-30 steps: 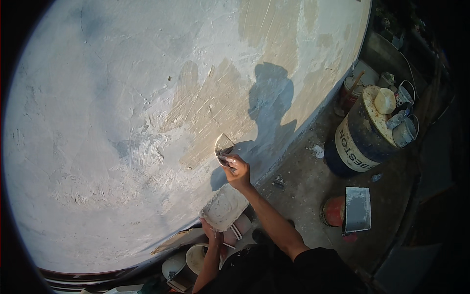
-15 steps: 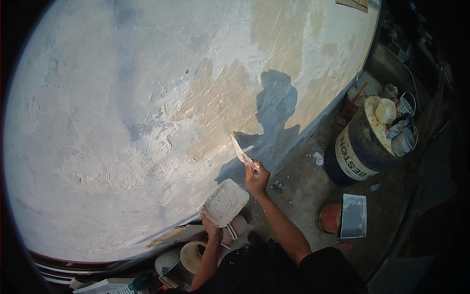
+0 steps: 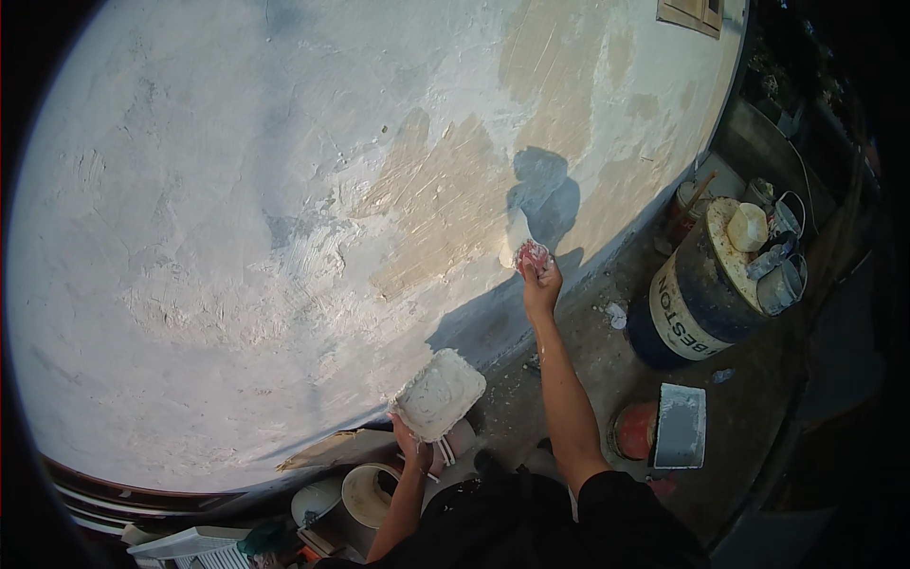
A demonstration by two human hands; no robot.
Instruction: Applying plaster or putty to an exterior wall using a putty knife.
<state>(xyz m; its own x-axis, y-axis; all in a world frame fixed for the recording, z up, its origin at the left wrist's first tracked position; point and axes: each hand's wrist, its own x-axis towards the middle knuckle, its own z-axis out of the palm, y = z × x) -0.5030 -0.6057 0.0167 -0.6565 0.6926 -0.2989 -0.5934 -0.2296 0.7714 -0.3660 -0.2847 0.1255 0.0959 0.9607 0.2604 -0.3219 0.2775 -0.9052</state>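
A plaster-smeared putty knife point(image 3: 517, 237) with a reddish handle is held in my right hand point(image 3: 542, 284), its pale blade against the wall point(image 3: 209, 190) or very close to it. White filler covers much of that wall, and beige patches show through in the middle. Lower down, my left hand point(image 3: 413, 446) grips the near end of a shallow rectangular tray point(image 3: 464, 357). Wet white plaster point(image 3: 436, 398) lies in it, and crust coats its edges. The fingers under the tray are hidden.
A dark blue drum with a white band point(image 3: 678, 308) stands at right, carrying small pails and a pale tub. Closer in are a red bucket point(image 3: 632, 431) and a grey tray point(image 3: 681, 427). A cream bucket point(image 3: 365, 495) stands below my left arm. Scraps litter the floor.
My right hand has moved right and slightly up along the wall with the putty knife, and my arm reaches out farther. The tray stays almost where it was. The view has shifted slightly.
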